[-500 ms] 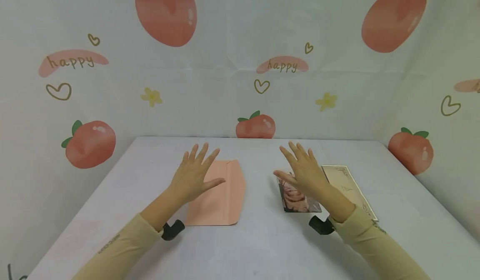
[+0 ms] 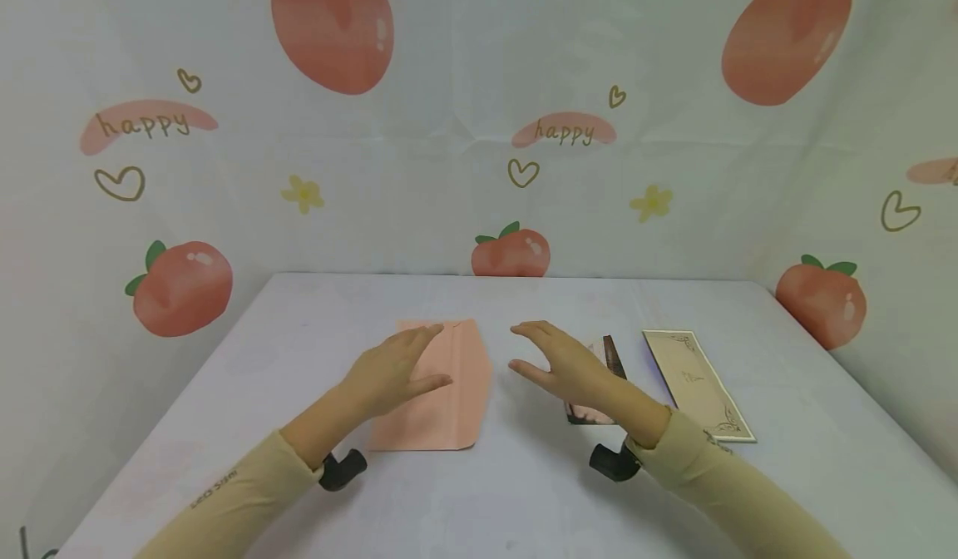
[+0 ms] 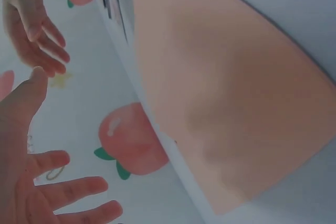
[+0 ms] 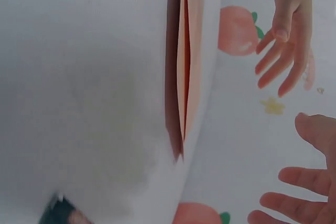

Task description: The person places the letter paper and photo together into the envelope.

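Note:
Over a peach-coloured envelope (image 2: 471, 393) on the left of the table, my left hand (image 2: 389, 372) is held in the air, thumb apart from the fingers. In the left wrist view the envelope (image 3: 236, 87) lies below that hand, whose fingers (image 3: 79, 190) are spread and hold nothing. My right hand (image 2: 576, 368), also bare of any object, hovers palm inward and partly hides a printed picture card (image 2: 587, 415). The envelope's flap edge (image 4: 187, 61) stands slightly raised in the right wrist view.
A long cream card (image 2: 696, 384) with a gold border and corner ornaments lies right of the picture card. White table cloth (image 2: 524, 501) shows between envelope and cards. A fruit-printed curtain (image 2: 449, 60) rises behind the table. Small dark cameras sit at both wrists.
Both hands have turned from palms forward with fingers fanned to palms facing each other. My right hand has shifted left and lower, uncovering more of the cream card and the picture card's upper corner.

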`<state>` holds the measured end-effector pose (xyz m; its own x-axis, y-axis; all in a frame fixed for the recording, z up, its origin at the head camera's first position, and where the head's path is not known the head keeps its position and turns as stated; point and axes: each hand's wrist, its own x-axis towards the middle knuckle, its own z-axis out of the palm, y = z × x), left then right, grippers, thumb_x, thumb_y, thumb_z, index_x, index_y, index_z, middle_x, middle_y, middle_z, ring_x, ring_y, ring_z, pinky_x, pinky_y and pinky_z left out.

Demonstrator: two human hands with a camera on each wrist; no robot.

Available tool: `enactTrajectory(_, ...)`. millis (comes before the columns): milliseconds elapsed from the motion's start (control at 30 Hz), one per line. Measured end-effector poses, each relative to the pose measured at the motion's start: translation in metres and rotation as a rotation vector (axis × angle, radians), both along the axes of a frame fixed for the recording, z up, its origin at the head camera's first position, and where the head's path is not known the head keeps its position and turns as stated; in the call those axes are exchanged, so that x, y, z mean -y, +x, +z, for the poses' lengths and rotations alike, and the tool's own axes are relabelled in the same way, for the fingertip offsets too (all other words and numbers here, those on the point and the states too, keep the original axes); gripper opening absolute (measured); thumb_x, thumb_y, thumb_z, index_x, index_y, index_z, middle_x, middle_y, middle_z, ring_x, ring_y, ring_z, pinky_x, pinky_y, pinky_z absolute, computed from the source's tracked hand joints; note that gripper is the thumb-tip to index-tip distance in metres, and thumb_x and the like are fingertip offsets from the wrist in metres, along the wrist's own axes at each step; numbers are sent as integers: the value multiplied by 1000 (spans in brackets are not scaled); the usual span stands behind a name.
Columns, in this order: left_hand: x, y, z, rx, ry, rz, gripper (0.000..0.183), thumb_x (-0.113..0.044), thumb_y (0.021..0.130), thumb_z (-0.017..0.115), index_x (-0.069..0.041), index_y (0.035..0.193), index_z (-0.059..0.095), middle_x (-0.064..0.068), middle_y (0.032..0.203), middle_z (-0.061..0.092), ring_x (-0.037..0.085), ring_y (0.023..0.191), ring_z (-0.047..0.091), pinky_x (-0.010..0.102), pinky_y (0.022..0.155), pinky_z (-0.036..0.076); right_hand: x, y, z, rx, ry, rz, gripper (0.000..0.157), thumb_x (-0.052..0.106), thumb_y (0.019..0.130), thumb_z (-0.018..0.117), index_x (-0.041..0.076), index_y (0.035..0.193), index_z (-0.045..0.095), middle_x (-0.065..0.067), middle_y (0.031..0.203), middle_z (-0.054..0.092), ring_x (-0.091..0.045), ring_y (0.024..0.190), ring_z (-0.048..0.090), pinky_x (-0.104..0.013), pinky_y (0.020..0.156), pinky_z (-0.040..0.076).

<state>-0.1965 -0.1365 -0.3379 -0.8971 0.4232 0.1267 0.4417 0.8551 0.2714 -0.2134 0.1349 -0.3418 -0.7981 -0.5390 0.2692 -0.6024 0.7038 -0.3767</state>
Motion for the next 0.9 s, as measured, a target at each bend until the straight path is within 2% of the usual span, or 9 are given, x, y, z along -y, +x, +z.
enactTrajectory(167, -3, 1, -7, 82, -35, -9, 72, -51, 86, 59, -10, 141, 37, 19, 142, 44, 36, 131, 43, 55, 92, 47, 13, 1, -6, 60, 12, 36, 51, 32, 91, 59, 6, 133, 48, -12, 136, 51, -29, 126, 49, -44, 103, 42)
enactTrajectory(400, -6, 3, -17, 146, -109, -47, 70, -51, 85, 61, -8, 136, 43, 22, 142, 42, 39, 131, 41, 55, 96, 44, 26, 0, -14, 148, 28, 107, 48, 31, 93, 57, 7, 133, 48, -12, 137, 49, -29, 128, 47, -45, 103, 42)
enactTrajectory(633, -8, 7, -21, 182, -148, -87, 70, -52, 85, 60, -7, 135, 44, 23, 142, 42, 40, 130, 42, 56, 95, 45, 36, -2, -23, 130, 54, 180, 45, 23, 92, 59, 2, 130, 50, -15, 133, 52, -30, 125, 50, -44, 101, 44)
enactTrajectory(900, -10, 10, -26, 179, -162, -115, 68, -50, 84, 62, -6, 134, 45, 25, 141, 41, 43, 128, 42, 57, 95, 45, 46, -5, -30, 138, 67, 229, 44, 24, 90, 60, 1, 127, 53, -15, 129, 56, -30, 124, 51, -43, 102, 43)
